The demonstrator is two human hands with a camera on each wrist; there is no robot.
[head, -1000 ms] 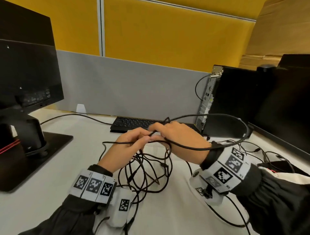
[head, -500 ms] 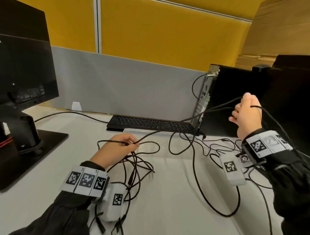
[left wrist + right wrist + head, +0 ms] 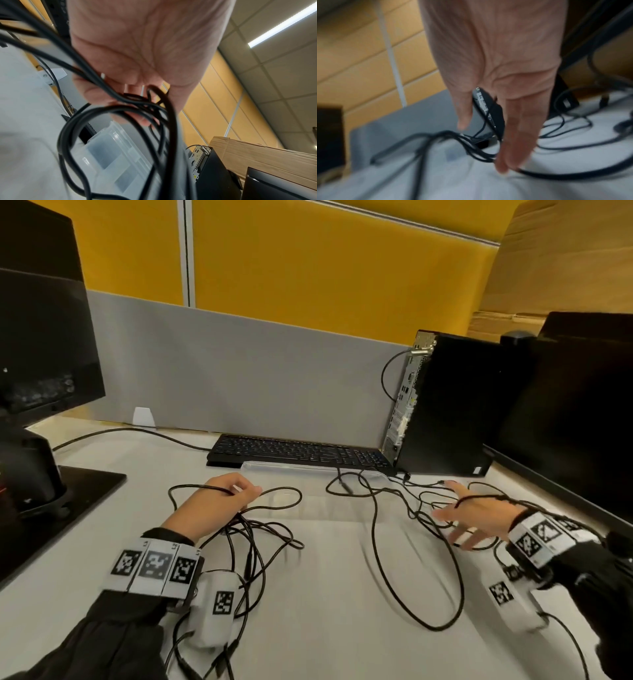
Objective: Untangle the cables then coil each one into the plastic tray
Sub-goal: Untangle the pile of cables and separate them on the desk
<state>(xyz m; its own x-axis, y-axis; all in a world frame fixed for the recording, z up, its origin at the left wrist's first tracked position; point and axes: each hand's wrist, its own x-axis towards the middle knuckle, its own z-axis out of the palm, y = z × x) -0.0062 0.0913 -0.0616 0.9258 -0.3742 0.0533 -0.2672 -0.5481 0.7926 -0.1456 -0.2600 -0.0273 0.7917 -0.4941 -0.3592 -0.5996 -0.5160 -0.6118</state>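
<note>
Desk (image 3: 325, 594) cables (image 3: 253, 546) bunch inside left hand (image 3: 212, 508).

Even indoor light, wide-angle bend at edges.
Ceiling light strip (image 3: 281, 25) glares; right wrist view is motion-blurred.

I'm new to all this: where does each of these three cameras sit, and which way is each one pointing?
Head: worn on the head, looking forward and down at the desk; shows both sleeves, left hand gripping the black cables, right hand spread open.
Left wrist: looks along the palm, up toward the ceiling, past the plastic tray.
Right wrist: looks along straight fingers at blurred cables on the desk.
Shared: all three show the computer tower.
</note>
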